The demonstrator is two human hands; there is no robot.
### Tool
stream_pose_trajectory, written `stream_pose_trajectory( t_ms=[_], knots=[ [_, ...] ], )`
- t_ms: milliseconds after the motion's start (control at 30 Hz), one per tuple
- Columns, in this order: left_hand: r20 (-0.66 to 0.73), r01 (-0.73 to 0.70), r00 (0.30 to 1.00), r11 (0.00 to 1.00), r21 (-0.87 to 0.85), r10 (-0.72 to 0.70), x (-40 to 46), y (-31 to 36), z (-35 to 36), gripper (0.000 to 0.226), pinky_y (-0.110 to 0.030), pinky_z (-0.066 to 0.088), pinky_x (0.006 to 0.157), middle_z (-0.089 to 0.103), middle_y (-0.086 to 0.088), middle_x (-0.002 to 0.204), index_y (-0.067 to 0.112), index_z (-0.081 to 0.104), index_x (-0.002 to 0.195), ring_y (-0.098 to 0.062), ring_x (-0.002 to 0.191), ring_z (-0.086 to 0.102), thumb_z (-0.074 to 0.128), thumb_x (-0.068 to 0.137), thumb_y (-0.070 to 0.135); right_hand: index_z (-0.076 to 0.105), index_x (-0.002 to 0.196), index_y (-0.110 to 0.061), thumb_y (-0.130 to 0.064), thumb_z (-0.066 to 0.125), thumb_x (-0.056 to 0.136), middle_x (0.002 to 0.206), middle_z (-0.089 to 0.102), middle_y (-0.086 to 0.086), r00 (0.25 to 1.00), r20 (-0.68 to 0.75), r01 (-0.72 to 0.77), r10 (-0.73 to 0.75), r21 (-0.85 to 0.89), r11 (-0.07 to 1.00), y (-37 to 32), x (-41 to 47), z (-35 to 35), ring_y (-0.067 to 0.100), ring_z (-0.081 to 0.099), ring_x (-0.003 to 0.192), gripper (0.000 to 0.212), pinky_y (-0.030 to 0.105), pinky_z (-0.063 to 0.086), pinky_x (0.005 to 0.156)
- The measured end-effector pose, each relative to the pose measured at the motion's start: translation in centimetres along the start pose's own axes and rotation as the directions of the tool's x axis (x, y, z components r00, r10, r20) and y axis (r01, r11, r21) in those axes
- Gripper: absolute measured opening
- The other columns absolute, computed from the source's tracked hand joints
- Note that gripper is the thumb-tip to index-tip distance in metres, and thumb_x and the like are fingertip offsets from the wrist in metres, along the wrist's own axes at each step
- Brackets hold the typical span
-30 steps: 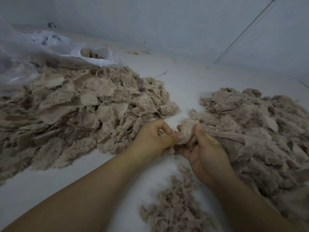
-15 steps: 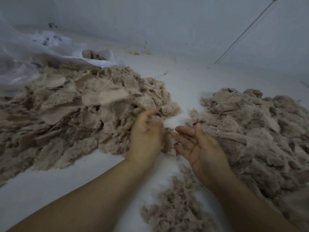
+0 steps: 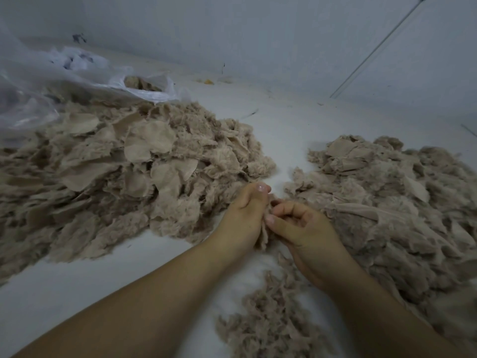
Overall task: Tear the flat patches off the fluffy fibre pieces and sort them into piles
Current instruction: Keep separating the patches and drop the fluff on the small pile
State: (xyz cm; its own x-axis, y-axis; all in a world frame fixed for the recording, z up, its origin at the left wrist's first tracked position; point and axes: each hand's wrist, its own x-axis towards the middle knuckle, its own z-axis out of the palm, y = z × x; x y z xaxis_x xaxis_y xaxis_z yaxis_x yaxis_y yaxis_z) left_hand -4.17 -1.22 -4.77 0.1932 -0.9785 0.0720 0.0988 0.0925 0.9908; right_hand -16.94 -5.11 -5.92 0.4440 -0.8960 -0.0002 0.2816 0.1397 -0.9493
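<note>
My left hand and my right hand meet at the middle of the white surface, both gripping one beige fluffy fibre piece that hangs between them. A large pile of flat patches and fluffy pieces lies to the left. Another large fibre pile lies to the right, touching my right hand's far side. A small heap of loose fluffy shreds sits near me, below the hands.
A clear plastic bag holding more fibre lies at the back left, behind the left pile. A pale wall closes the far side. A thin rod leans against it at the right.
One second ago both hands held a piece. Half a second ago they were open and apart, a patch flying onto the left pile. Now they have come together on a fresh piece.
</note>
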Motion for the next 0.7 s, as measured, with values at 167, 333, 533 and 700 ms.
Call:
stream_pose_trajectory(
  t_ms=[167, 333, 533, 700],
  knots=[
    [0.103, 0.139, 0.987, 0.972, -0.19, -0.121, 0.28, 0.28, -0.65, 0.03, -0.045, 0.044, 0.076, 0.06, -0.03, 0.099, 0.021, 0.067, 0.102, -0.036, 0.086, 0.056, 0.053, 0.075, 0.017, 0.064, 0.072, 0.0, -0.009, 0.065, 0.075, 0.095, 0.074, 0.014, 0.999, -0.005, -0.045, 0.046, 0.111, 0.993, -0.35, -0.07, 0.05, 0.023, 0.073, 0.083, 0.01, 0.028, 0.059, 0.072],
    [0.043, 0.051, 0.998, 0.977, -0.209, -0.043, 0.43, -0.18, -0.54, 0.035, -0.03, 0.047, 0.061, 0.065, -0.016, 0.082, 0.013, 0.061, 0.103, -0.025, 0.07, 0.059, 0.047, 0.082, -0.01, 0.065, 0.087, 0.002, -0.033, 0.077, 0.077, 0.083, 0.067, 0.027, 0.999, 0.038, 0.026, -0.027, 0.018, 0.999, -0.51, -0.35, 0.28, 0.03, 0.067, 0.075, 0.038, 0.033, 0.057, 0.07],
    [-0.126, -0.074, 0.989, 0.997, -0.015, 0.071, 0.41, -0.5, -0.74, 0.016, -0.045, 0.056, 0.076, 0.067, -0.016, 0.1, 0.017, 0.066, 0.091, -0.029, 0.087, 0.066, 0.059, 0.093, 0.003, 0.075, 0.075, -0.022, -0.025, 0.076, 0.076, 0.089, 0.073, 0.016, 0.999, -0.025, 0.02, -0.023, -0.096, 0.995, -0.1, -0.31, 0.06, 0.027, 0.069, 0.085, 0.003, 0.034, 0.058, 0.076],
    [-0.171, -0.079, 0.983, 0.991, -0.105, 0.06, 0.47, -0.14, -0.97, 0.017, -0.028, 0.049, 0.04, 0.06, -0.012, 0.06, 0.004, 0.064, 0.078, -0.025, 0.044, 0.055, 0.059, 0.095, 0.005, 0.063, 0.097, 0.009, -0.015, 0.054, 0.096, 0.105, 0.065, 0.036, 0.996, -0.085, -0.016, 0.022, 0.072, 0.997, -0.31, 0.06, 0.09, 0.039, 0.063, 0.088, 0.025, 0.044, 0.053, 0.075]
  ],
)
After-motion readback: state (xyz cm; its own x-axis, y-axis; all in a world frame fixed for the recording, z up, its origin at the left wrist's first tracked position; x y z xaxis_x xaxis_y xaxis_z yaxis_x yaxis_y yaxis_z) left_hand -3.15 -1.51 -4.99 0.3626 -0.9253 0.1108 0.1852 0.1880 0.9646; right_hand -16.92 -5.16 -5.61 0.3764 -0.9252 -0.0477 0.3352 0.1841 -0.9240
